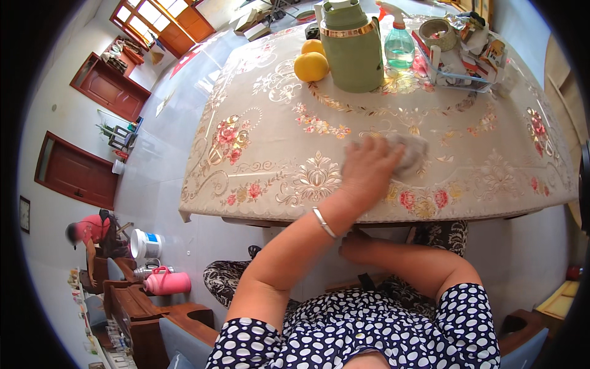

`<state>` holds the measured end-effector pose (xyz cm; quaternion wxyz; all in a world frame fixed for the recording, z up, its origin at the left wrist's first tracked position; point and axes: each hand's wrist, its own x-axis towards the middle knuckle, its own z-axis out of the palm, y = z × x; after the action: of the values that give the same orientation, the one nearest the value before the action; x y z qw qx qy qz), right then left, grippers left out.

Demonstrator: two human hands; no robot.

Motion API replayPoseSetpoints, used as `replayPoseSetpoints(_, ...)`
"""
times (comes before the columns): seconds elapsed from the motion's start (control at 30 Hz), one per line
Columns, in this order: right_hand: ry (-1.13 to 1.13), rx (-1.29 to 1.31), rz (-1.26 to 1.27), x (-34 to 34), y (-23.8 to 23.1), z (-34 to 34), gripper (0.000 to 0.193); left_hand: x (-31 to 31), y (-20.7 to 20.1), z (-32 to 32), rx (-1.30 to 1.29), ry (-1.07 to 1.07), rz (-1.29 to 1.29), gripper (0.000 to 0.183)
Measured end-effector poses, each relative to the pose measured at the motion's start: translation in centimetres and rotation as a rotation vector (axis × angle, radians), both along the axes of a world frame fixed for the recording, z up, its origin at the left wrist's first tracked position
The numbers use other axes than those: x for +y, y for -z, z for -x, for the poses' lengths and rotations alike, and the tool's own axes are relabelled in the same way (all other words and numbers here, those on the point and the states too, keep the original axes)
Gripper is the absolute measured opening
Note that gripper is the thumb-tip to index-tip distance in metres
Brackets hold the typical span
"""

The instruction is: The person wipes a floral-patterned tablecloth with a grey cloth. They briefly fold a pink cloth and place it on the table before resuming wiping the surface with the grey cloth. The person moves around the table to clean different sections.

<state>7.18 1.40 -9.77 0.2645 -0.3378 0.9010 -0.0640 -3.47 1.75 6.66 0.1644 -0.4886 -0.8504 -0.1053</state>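
My left hand, with a silver bangle on its wrist, lies on the flowered beige tablecloth near the middle of the table's front half. Its fingers press on a crumpled greyish cloth, which is a little blurred. My right hand rests low by my lap, below the table's front edge and close to the left forearm. Its fingers are not clear enough to read.
Toward the back stand a green vacuum flask, yellow round fruit, a spray bottle and a clear plastic basket of odds and ends. On the floor at left are a white bucket, a pink thermos and a bending person.
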Motion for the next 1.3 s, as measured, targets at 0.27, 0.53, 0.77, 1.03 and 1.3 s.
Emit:
replayPoseSetpoints(0.27,0.206,-0.072,0.105,0.7,-0.2,1.2,0.024,-4.8,-0.7,-1.0,-0.097,-0.002,-0.057,0.049)
replayPoseSetpoints(0.53,-0.023,0.006,-0.027,1.1,-0.4,1.0,0.019,-19.3,0.1,6.6,-0.034,-0.534,-0.029,0.040)
replayPoseSetpoints(0.77,-0.076,0.048,-0.054,0.3,-0.2,0.5,0.018,-27.0,0.4,11.1,0.052,-1.178,0.167,0.035)
replayPoseSetpoints(1.03,-0.150,0.003,-0.054,-0.3,-1.0,-0.5,0.019,-14.9,-0.2,4.1,0.067,-0.521,0.055,0.040)
replayPoseSetpoints(1.3,-0.106,0.062,-0.059,1.1,-2.8,0.3,0.019,-12.4,-1.3,-2.3,0.064,-0.280,0.015,0.043)
